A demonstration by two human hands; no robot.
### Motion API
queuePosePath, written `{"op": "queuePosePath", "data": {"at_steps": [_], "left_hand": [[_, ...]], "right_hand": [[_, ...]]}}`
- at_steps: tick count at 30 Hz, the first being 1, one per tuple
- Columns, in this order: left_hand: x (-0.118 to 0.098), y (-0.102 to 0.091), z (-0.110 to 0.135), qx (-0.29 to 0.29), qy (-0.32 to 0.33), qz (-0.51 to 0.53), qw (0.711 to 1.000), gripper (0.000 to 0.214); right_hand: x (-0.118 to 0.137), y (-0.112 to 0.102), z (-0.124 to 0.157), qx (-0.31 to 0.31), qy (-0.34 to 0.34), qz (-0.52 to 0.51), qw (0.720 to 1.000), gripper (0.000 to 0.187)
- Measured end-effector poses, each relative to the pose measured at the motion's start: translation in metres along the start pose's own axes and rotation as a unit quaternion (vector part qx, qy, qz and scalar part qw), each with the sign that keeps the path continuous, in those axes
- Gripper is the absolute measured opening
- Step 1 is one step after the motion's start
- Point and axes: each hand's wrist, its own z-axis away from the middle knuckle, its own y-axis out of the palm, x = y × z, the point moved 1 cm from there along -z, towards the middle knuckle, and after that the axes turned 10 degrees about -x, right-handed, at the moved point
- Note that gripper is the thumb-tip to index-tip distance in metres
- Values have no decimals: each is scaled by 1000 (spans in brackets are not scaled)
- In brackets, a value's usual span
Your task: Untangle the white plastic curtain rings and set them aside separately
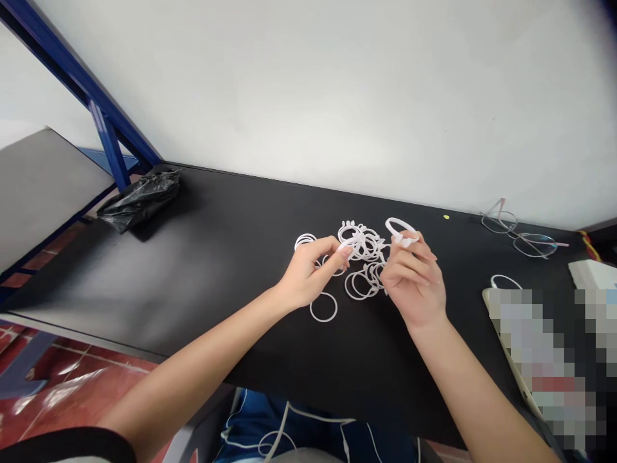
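Observation:
In the middle of the head view, my left hand [311,270] pinches a white plastic ring between thumb and forefinger; most of that ring is hidden by the fingers. Raised to its right, my right hand [417,283] grips another white ring [400,225] with small knobs at its lower side. Between and behind both hands lies a heap of white rings [361,241], several of them with knobbed ends. More rings [364,283] spread in front of the heap. One plain white ring [323,307] lies alone, just below my left hand.
The black table [216,244] meets a white wall. A crumpled black plastic bag [142,199] lies at the far left corner. Eyeglasses [525,239] rest at the back right, beyond a blurred-out tablet-like object [511,347]. A white cable [284,418] hangs over my lap.

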Motion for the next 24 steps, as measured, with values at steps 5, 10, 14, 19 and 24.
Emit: {"op": "queuePosePath", "data": {"at_steps": [5,10,14,19,24], "left_hand": [[8,0,-2,14,76,-114,990,32],[14,2,-1,39,149,-198,968,23],[15,3,2,56,193,-224,954,16],[17,2,3,46,157,-200,966,10],[19,2,1,49,146,-217,964,7]], "right_hand": [[1,-1,1,29,19,-2,999,14],[-2,0,1,24,62,-60,996,11],[-2,1,0,24,73,-85,993,11],[-3,1,1,23,77,-74,994,12],[-7,2,4,6,54,-9,998,14]]}}
